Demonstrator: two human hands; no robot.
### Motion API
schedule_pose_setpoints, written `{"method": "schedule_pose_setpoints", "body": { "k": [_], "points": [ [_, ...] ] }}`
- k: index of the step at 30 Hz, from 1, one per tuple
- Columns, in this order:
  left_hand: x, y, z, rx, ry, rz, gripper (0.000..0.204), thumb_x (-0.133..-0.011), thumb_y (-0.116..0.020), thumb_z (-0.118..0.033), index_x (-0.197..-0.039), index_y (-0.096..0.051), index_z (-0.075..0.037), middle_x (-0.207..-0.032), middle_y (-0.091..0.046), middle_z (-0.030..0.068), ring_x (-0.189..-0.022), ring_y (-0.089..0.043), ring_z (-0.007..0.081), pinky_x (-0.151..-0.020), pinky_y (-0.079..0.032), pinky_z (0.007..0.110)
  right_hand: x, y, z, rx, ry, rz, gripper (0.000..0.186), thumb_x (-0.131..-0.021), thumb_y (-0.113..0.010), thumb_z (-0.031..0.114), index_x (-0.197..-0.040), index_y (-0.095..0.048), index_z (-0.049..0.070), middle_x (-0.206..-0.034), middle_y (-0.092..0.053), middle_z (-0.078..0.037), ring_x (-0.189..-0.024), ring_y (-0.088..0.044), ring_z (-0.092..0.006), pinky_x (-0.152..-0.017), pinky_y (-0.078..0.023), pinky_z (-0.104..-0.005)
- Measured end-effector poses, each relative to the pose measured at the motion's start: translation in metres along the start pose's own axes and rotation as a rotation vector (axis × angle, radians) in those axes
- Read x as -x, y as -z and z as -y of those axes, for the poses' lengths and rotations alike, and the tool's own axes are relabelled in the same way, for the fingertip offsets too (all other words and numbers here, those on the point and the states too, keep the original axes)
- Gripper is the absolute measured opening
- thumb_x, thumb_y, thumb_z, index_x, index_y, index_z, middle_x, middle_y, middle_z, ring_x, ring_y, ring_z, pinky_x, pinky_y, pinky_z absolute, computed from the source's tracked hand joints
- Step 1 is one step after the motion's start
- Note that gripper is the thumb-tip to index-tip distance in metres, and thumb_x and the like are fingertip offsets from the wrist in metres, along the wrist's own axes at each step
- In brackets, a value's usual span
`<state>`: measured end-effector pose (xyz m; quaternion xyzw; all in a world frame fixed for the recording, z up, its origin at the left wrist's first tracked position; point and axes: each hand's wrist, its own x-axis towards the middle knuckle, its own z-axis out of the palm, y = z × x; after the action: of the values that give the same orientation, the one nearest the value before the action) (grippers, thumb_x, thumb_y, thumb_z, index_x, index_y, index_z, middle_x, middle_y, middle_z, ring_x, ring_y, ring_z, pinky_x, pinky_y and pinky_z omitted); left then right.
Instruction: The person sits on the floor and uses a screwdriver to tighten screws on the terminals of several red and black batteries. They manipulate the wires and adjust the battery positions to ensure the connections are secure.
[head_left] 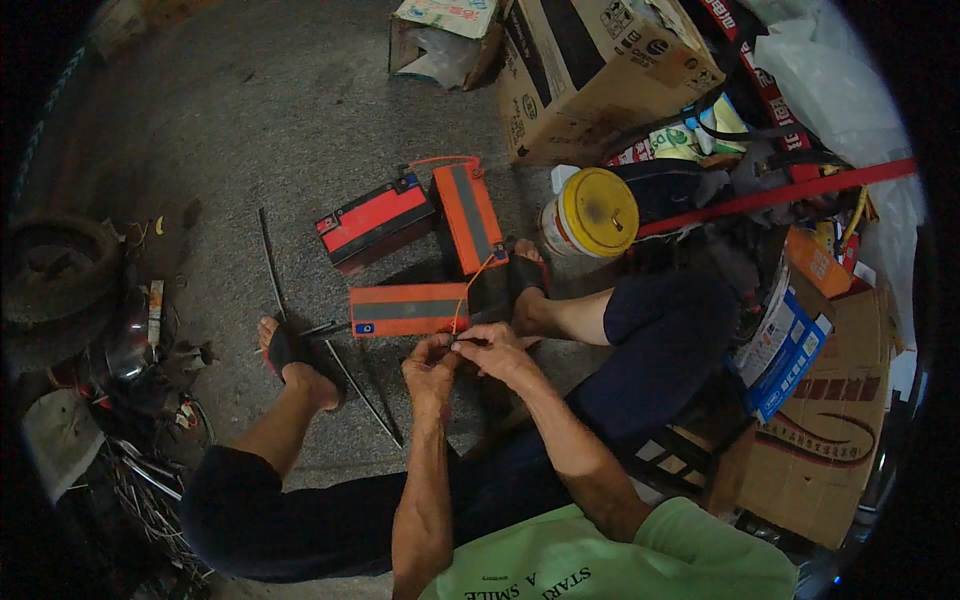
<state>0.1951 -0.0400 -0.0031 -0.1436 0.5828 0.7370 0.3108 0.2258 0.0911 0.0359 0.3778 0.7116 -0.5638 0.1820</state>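
Cluttered repair workshop, rough concrete floor [250, 120], orange batteries [408, 309] at centre, stacked cardboard boxes [590, 70] upper right, old tyre [55, 270] and tangled wires [140, 490] at left

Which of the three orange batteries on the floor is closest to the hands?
The flat-lying battery just in front of the hands, between the feet. The other two sit farther out, nearer the yellow-lidded bucket.

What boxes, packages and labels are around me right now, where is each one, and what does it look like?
Big box: top centre, brown cardboard, black print.
Small box: left of it, open, pale label.
Blue carton: right, flat, blue and white.
Brown box: lower right, dark swirl print.
Tub: centre, white, yellow lid.
Batteries: by hands, orange with grey stripe.
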Motion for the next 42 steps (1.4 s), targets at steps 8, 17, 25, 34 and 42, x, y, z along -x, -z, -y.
{"method": "schedule_pose_setpoints", "body": {
  "k": [8,17,25,34,42],
  "points": [
    [0.002,0.007,-0.011,-0.066,-0.018,0.135,0.028,-0.076,-0.072,-0.003,-0.103,-0.067,0.0,-0.087,-0.068,0.004,-0.075,-0.063,0.0134,-0.069,-0.051,0.026,-0.006,0.013,-0.005,-0.388,-0.209,0.112,0.028,-0.079,-0.078,0.014,-0.104,-0.071,0.002,-0.085,-0.072,-0.006,-0.067,-0.066,-0.0127,-0.053,-0.05,-0.0258],
    [-0.009,-0.017,-0.07,-1.284,-0.693,0.018,0.062,-0.071,-0.071,-0.006,-0.13,-0.054,-0.006,-0.135,-0.052,0.016,-0.128,-0.045,0.0361,-0.101,-0.036,0.056,-0.005,0.023,-0.006,-0.215,-0.127,0.0,0.027,-0.076,-0.078,0.008,-0.101,-0.072,-0.002,-0.083,-0.072,-0.007,-0.065,-0.065,-0.0131,-0.053,-0.049,-0.0249],
    [-0.074,-0.01,-0.05,-1.808,-0.918,0.36,0.063,-0.08,-0.068,-0.019,-0.138,-0.044,-0.014,-0.13,-0.052,0.0063,-0.125,-0.045,0.0293,-0.109,-0.027,0.058,-0.01,0.02,-0.016,-0.255,-0.002,-0.021,0.028,-0.075,-0.08,0.005,-0.099,-0.071,-0.007,-0.079,-0.07,-0.009,-0.064,-0.063,-0.0128,-0.056,-0.05,-0.0256],
    [-0.088,-0.003,-0.057,-1.754,-0.976,0.544,0.076,-0.07,-0.075,-0.015,-0.14,-0.045,-0.014,-0.123,-0.054,0.0038,-0.111,-0.05,0.0253,-0.096,-0.036,0.046,-0.015,0.014,-0.024,-0.251,0.12,-0.064,0.027,-0.075,-0.08,0.004,-0.097,-0.071,-0.007,-0.077,-0.069,-0.009,-0.065,-0.063,-0.0127,-0.058,-0.051,-0.0264],
    [-0.074,0.011,-0.057,-1.8,-1.01,0.803,0.075,-0.074,-0.074,-0.019,-0.142,-0.044,-0.018,-0.124,-0.053,0.0033,-0.116,-0.049,0.0245,-0.105,-0.032,0.048,-0.019,0.011,-0.03,-0.336,0.103,0.005,0.023,-0.077,-0.077,0.004,-0.097,-0.072,-0.007,-0.076,-0.071,-0.012,-0.063,-0.065,-0.0144,-0.056,-0.052,-0.0272]
  ]
}}
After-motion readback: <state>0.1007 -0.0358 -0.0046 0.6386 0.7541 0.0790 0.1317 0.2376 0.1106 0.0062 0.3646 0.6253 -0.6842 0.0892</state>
